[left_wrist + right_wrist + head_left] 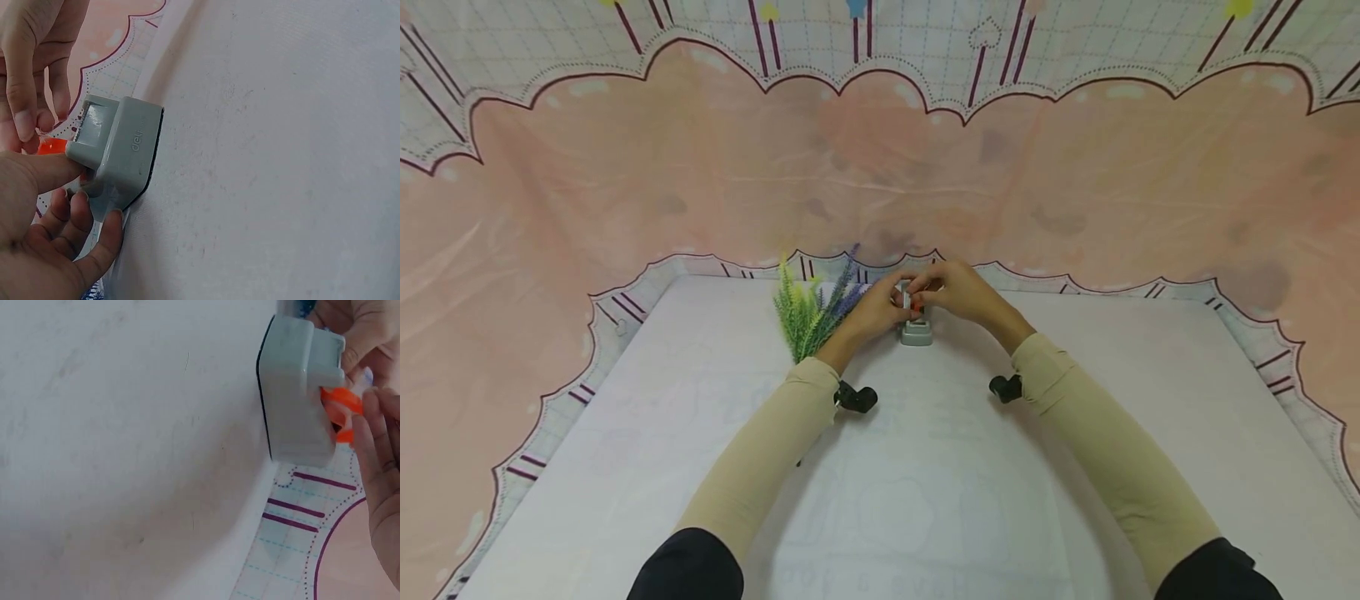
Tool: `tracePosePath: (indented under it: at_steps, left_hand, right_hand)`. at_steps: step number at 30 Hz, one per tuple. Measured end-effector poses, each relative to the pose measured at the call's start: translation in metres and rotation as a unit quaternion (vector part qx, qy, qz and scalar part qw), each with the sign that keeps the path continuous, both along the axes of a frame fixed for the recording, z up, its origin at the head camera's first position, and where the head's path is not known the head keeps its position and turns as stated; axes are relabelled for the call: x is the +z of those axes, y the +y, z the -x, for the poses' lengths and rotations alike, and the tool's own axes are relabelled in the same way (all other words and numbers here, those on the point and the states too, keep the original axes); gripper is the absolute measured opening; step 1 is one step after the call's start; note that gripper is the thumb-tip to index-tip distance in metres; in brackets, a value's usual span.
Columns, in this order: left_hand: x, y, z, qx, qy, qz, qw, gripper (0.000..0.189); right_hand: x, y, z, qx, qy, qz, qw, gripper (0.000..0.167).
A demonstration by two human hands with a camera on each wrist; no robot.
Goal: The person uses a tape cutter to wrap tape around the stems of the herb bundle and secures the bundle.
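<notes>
A grey tape dispenser [134, 147] marked "deli" stands at the far edge of the white table. My left hand [44, 231] grips it, thumb on its near-end cutter side and fingers curled round the other side. An orange-cored tape roll [340, 403] sits at the dispenser's open side, partly hidden by fingers. At this roll are the fingertips of my right hand [381, 450], bent together and pinching at its edge; the exact contact is partly covered. From the head view, the left hand [880, 308] and right hand [966, 292] meet above the dispenser [917, 335].
Artificial green and purple flower sprigs [808, 312] lie left of the dispenser, partly behind the left forearm. The white tabletop [925, 492] spreads toward the person. Beyond its far edge hangs a peach patterned cloth [880, 183]. A black wrist camera [857, 398] juts from the left sleeve.
</notes>
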State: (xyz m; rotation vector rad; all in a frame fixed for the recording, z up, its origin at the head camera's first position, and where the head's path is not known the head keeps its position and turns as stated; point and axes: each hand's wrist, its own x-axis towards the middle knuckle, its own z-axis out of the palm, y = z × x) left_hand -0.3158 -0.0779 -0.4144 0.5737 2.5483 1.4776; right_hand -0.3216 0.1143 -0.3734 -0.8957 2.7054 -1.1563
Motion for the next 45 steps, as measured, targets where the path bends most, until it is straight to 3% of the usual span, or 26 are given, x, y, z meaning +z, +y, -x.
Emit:
tracePosePath:
  at_steps: [8,14,21,24,28,32,34,37,45]
  left_hand:
    - [-0.002,0.001,0.001,0.005,-0.002,0.015,0.9999,0.064]
    - [-0.004,0.002,0.002,0.009,-0.002,0.024,0.9997,0.062]
    - [-0.004,0.002,0.003,0.015,-0.005,0.046,0.9988,0.065]
    - [-0.002,0.001,0.002,0.018,-0.01,0.052,0.9984,0.066]
    - [-0.001,0.001,0.003,0.019,-0.011,0.056,0.9982,0.067]
    - [0.001,0.002,0.004,0.02,-0.009,0.059,0.998,0.066]
    - [0.002,0.002,0.004,0.021,-0.01,0.062,0.9978,0.066]
    - [0.003,0.002,0.004,0.02,-0.008,0.066,0.9976,0.065]
    - [0.004,0.001,0.005,0.014,-0.005,0.077,0.9969,0.067]
  right_hand:
    - [0.003,0.007,-0.001,-0.011,-0.037,0.024,0.999,0.016]
    - [-0.003,0.002,-0.002,-0.07,0.025,0.049,0.9961,0.014]
    - [-0.006,-0.005,-0.01,-0.136,0.09,0.077,0.9836,0.017]
    - [-0.005,-0.006,-0.012,-0.137,0.064,0.097,0.9836,0.017]
    - [-0.002,-0.004,-0.014,-0.126,-0.025,0.115,0.9851,0.018]
    - [0.002,-0.002,-0.015,-0.13,-0.095,0.099,0.982,0.016]
    - [0.003,-0.002,-0.016,-0.133,-0.102,0.089,0.9819,0.014]
    - [0.002,-0.003,-0.016,-0.132,-0.092,0.09,0.9828,0.012]
    - [0.0,-0.007,-0.021,-0.111,0.004,0.089,0.9897,0.017]
